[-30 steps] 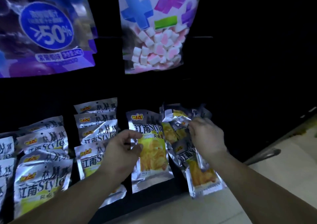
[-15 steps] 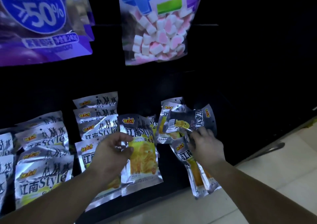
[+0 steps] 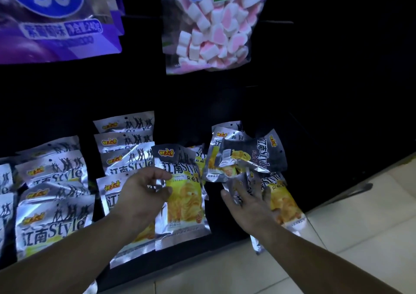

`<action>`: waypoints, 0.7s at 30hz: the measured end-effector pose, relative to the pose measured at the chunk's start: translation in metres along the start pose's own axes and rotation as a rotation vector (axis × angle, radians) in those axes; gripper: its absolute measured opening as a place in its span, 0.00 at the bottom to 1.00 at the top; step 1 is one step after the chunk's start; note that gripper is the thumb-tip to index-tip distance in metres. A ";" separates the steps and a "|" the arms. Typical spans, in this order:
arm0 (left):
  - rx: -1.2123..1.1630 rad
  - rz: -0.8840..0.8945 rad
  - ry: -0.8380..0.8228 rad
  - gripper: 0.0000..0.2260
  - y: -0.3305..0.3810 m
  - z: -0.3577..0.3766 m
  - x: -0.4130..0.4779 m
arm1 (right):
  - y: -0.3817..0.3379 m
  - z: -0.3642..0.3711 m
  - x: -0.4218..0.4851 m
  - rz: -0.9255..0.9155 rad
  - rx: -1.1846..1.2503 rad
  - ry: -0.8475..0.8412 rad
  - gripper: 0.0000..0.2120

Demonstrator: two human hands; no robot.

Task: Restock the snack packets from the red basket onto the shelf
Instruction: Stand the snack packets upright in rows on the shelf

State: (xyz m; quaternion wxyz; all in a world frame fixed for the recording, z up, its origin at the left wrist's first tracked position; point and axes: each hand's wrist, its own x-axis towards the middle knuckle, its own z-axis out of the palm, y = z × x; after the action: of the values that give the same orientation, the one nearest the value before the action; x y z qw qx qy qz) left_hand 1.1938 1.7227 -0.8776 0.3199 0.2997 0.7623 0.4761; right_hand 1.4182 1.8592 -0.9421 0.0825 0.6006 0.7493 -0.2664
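Hanging at the far left are rows of shiny silver foil snack packets (image 3: 51,226) with yellow fronts. They overlap one behind the next on the dark black shelf (image 3: 67,95). Above them is a big purple plastic bag (image 3: 56,23) with a blue circle on it. Next to the first rows is one more column of the same silver packets (image 3: 126,140), stacked the same way.

The left hand (image 3: 141,196) is in front of that column. Its thumb and fingers are curled and pinch the left edge of one silver and yellow packet (image 3: 184,203). This packet stands upright, just right of the fingers, and its lower half hangs below the hand. High above it hangs a clear bag of pink and white marshmallows (image 3: 211,34).

Further right, a messy bunch of silver packets (image 3: 247,156) sits on the shelf, tipped at different angles. One dark one lies turned on its side.

The right hand (image 3: 249,206) is just under this bunch. Its fingers are spread wide and nearly straight. They lie on top of a few more silver and yellow packets (image 3: 283,201). These stick out past the fingertips to the right, and one end pokes out below the wrist. A silver corner shows between the thumb and the first finger.

At the far right is the pale tiled floor (image 3: 337,237).
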 end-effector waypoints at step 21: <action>-0.064 -0.052 0.066 0.12 -0.003 -0.047 -0.001 | -0.062 0.037 0.034 -0.548 0.042 0.073 0.17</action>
State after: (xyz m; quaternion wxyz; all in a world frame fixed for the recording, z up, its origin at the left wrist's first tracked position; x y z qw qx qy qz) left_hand 1.1575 1.6958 -0.8644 0.3162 0.2534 0.7644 0.5015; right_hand 1.3434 1.8613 -0.9697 -0.0321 0.3864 0.8805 -0.2726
